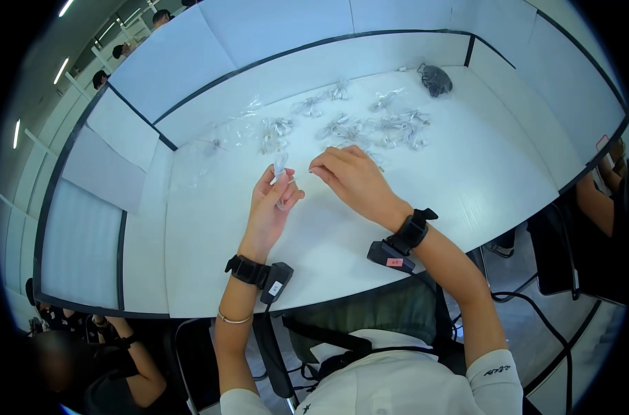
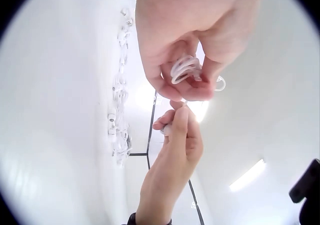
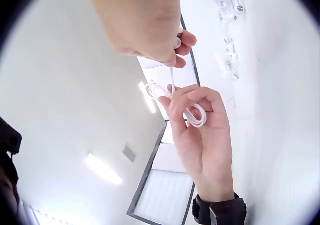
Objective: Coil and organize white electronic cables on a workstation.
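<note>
My left hand [image 1: 269,207] holds a small coiled bundle of thin white cable [image 2: 184,69] between thumb and fingers, its loops poking out past the fingertips. From that bundle a straight strand [image 3: 172,79] runs up to my right hand [image 1: 363,183], which pinches it between thumb and forefinger. A small white end piece [image 3: 177,42] of the cable shows among the right fingers, partly covered by them. Both hands are raised over the white table [image 1: 467,207], close together, the right one just beside the left.
Several bundled white cables [image 1: 345,128] lie spread over the table's middle and back. Clear plastic bags [image 1: 235,128] lie at the back left, and a dark grey pouch [image 1: 435,81] sits at the back right. Low partition walls [image 1: 294,66] enclose the table's back and sides.
</note>
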